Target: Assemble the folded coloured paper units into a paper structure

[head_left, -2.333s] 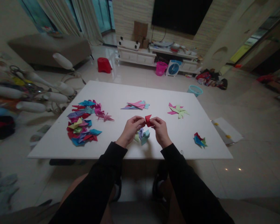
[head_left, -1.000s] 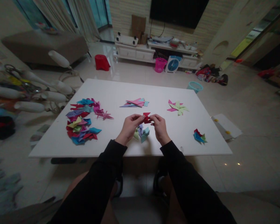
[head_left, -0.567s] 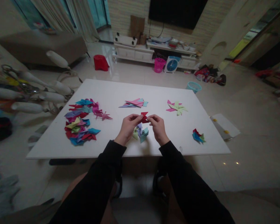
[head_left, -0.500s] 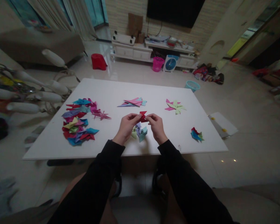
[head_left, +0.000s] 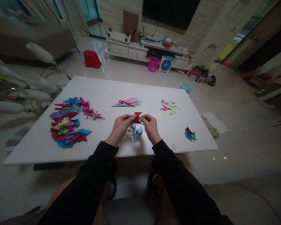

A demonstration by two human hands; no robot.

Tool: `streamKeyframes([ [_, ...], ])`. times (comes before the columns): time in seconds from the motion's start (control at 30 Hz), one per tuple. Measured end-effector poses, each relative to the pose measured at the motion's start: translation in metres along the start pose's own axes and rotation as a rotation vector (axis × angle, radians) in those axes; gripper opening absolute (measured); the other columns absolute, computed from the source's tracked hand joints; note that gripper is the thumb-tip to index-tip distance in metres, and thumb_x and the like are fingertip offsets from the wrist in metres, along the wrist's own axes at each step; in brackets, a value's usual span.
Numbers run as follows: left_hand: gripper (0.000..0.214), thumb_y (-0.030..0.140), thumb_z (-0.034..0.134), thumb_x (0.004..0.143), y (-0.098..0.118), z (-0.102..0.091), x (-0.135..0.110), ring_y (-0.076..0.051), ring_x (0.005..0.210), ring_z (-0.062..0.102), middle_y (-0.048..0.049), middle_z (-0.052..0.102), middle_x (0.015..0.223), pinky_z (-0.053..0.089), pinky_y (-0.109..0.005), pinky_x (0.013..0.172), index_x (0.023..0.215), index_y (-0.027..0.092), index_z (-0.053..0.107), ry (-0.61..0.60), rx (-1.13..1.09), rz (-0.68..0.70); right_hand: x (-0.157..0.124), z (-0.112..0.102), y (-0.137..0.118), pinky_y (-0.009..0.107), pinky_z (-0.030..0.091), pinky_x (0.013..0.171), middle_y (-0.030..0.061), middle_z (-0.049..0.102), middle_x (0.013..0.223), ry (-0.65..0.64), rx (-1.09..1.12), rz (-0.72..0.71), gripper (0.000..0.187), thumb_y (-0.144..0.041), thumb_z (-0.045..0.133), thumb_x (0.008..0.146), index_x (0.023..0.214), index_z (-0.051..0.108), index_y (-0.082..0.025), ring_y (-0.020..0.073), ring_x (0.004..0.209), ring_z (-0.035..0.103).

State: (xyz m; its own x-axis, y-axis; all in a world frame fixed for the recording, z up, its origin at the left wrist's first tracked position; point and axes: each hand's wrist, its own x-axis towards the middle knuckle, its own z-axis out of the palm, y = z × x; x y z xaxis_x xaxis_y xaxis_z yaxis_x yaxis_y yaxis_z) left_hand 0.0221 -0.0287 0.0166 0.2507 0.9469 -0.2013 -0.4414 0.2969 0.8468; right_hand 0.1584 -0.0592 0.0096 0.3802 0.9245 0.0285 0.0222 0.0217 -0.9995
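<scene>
Between my two hands a small piece of folded red paper (head_left: pixel 137 117) is held above the white table (head_left: pixel 150 90). My left hand (head_left: pixel 120 126) pinches its left side with thumb and fingertips. On its right side, my right hand (head_left: pixel 150 125) grips the edge in the same way. Just under the hands lie folded paper pieces (head_left: pixel 134 132) in pale green, lavender and light blue, partly hidden by my fingers. Farther back rests a stack of pink and blue folded paper (head_left: pixel 128 102).
A large heap of colourful folded paper (head_left: pixel 69 122) covers the table's left part. To the right are a pink-and-green paper star (head_left: pixel 170 107) and a small red, blue and green paper piece (head_left: pixel 190 134). A blue basket (head_left: pixel 186 87) stands beyond the far right corner.
The view has shifted, so the table and my hands appear farther left. Both hands still hold the red paper, with hardly any change in grip.
</scene>
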Motion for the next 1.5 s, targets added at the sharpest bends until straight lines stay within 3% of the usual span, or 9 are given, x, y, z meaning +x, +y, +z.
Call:
streamKeyframes([
  [0.5, 0.040, 0.043, 0.090, 0.063, -0.004, -0.008, 0.004, -0.018, 0.080, 0.070, -0.0094, 0.075, 0.083, 0.053, -0.033, 0.083, 0.082, 0.011, 0.075, -0.016, 0.098, 0.023, -0.001, -0.004, -0.001, 0.031, 0.044, 0.072, 0.0005, 0.067, 0.070, 0.011, -0.009, -0.018, 0.016, -0.036, 0.070, 0.071, 0.070, 0.070, -0.019, 0.0170, 0.072, 0.059],
  [0.77, 0.040, 0.040, 0.092, 0.059, 0.000, -0.010, 0.004, -0.015, 0.077, 0.067, -0.0054, 0.071, 0.077, 0.052, -0.031, 0.080, 0.079, 0.011, 0.073, 0.000, 0.062, 0.025, 0.000, -0.004, -0.001, 0.031, 0.043, 0.071, 0.0013, 0.068, 0.073, 0.010, -0.033, -0.017, 0.017, -0.037, 0.070, 0.071, 0.071, 0.070, -0.019, 0.0177, 0.074, 0.059],
  [1.0, 0.039, 0.038, 0.092, 0.059, 0.002, -0.010, 0.005, -0.015, 0.082, 0.069, -0.0065, 0.072, 0.084, 0.053, -0.029, 0.083, 0.079, 0.012, 0.071, 0.024, 0.049, -0.004, 0.004, -0.004, 0.001, 0.031, 0.043, 0.071, 0.0006, 0.067, 0.072, 0.012, -0.025, -0.014, 0.016, -0.036, 0.070, 0.071, 0.070, 0.070, -0.020, 0.0172, 0.073, 0.059],
  [1.33, 0.048, 0.033, 0.094, 0.061, 0.006, -0.006, -0.002, -0.017, 0.084, 0.073, -0.0094, 0.075, 0.085, 0.054, -0.031, 0.087, 0.093, 0.013, 0.064, -0.076, 0.037, -0.102, 0.002, -0.005, 0.002, 0.031, 0.043, 0.071, 0.0001, 0.066, 0.071, 0.003, -0.005, -0.017, 0.016, -0.036, 0.070, 0.071, 0.070, 0.070, -0.020, 0.0169, 0.073, 0.058],
  [1.5, 0.048, 0.030, 0.093, 0.063, 0.006, -0.005, -0.002, -0.018, 0.084, 0.074, -0.0114, 0.076, 0.086, 0.054, -0.032, 0.088, 0.095, 0.012, 0.063, -0.064, 0.040, -0.094, 0.002, -0.004, -0.001, 0.031, 0.043, 0.070, 0.0005, 0.067, 0.071, 0.006, -0.017, -0.004, 0.016, -0.037, 0.070, 0.069, 0.069, 0.069, -0.020, 0.0172, 0.073, 0.058],
])
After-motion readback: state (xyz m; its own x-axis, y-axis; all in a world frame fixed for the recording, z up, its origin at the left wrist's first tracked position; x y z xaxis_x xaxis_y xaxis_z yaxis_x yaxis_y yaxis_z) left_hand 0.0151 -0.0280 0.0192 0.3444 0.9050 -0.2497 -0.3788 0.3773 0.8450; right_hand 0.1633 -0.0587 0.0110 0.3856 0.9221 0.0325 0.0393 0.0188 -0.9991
